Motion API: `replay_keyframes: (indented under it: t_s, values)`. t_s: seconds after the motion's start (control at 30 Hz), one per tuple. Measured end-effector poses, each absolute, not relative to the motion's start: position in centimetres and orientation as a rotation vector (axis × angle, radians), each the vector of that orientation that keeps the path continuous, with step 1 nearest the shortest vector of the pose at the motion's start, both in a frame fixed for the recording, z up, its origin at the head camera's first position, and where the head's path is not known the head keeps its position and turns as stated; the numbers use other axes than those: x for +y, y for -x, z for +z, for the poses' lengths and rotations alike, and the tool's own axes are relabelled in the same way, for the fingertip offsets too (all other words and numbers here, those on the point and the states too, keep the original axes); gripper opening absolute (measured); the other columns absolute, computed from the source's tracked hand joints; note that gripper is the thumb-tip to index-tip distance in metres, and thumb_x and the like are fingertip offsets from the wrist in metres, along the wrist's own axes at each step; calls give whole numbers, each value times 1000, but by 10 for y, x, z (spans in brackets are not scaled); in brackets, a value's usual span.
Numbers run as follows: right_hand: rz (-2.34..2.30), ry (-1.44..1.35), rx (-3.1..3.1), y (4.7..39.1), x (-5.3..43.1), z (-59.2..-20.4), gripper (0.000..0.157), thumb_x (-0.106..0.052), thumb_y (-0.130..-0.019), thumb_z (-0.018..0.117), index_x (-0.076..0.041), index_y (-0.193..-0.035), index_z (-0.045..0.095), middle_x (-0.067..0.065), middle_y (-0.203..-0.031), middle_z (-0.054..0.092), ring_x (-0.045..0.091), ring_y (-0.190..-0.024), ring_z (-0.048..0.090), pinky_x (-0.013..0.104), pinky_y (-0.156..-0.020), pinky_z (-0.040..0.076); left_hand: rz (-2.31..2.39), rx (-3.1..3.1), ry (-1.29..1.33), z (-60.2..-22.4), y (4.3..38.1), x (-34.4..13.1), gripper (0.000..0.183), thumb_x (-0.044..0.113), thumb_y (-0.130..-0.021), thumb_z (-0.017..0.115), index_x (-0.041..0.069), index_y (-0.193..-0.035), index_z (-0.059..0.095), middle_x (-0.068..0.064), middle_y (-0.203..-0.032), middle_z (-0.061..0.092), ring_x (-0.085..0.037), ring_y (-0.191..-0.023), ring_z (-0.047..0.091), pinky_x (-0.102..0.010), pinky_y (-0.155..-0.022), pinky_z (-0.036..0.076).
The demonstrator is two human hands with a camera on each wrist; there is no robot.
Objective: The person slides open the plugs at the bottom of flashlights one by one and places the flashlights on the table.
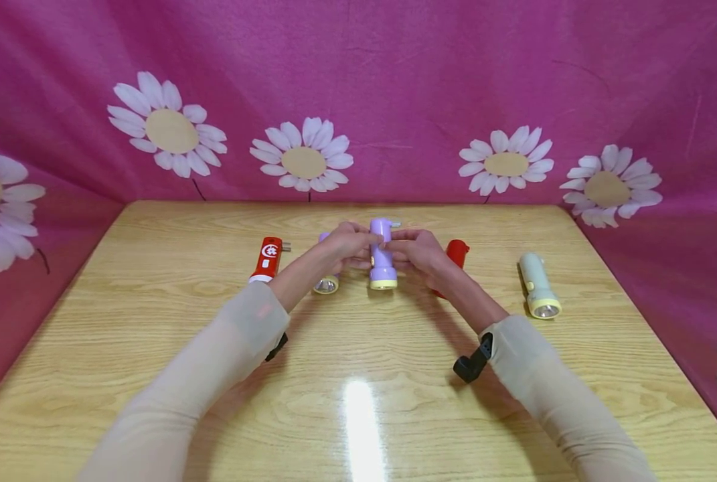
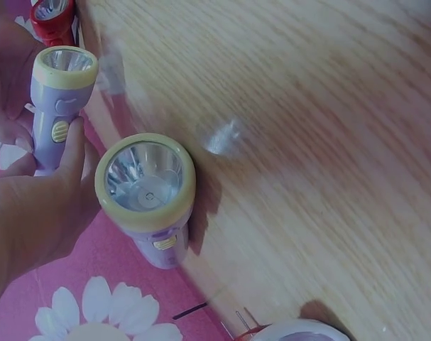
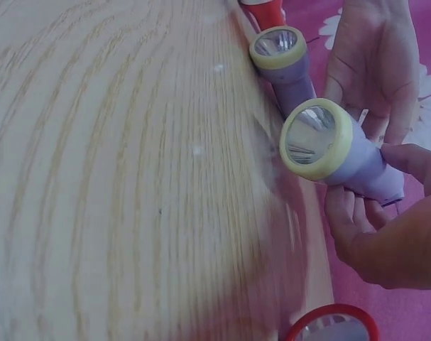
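Observation:
A purple flashlight (image 1: 383, 251) with a pale yellow head ring is held between both hands, its lens end toward me. My left hand (image 1: 353, 245) grips its left side, the thumb lying across the body; in the left wrist view a finger lies beside the yellow switch (image 2: 60, 131). From the other side my right hand (image 1: 420, 250) pinches the body between thumb and fingers. Metal plug prongs (image 1: 395, 224) stick out at the far end. A second purple flashlight (image 2: 150, 186) lies on the table close to the left hand, partly covered by it in the head view.
On the wooden table (image 1: 358, 348), a red flashlight (image 1: 268, 258) with prongs out lies left. Another red flashlight (image 1: 457, 252) is partly behind the right arm. A pale green flashlight (image 1: 537, 284) lies farther right. A pink flowered cloth (image 1: 394, 87) hangs behind the table.

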State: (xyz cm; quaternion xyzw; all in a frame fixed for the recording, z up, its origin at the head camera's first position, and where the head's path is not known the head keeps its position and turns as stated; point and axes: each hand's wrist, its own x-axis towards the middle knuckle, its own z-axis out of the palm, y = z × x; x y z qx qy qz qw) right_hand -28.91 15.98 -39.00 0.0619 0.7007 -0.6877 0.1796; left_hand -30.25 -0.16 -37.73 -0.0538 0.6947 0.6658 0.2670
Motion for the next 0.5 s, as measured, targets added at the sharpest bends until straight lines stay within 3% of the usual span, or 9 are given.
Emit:
replay_keyframes:
  t_s: [0.5]
  values:
    - [-1909,-128,1901,295,162,-397,40,0,-87,56,11,-124,42,16,-96,59,18,-81,62,42,-91,44,1743,1900,182,-384,307,4,31,10,-91,56,-5,-116,48,-20,-105,59,-25,-88,60,-35,-77,52]
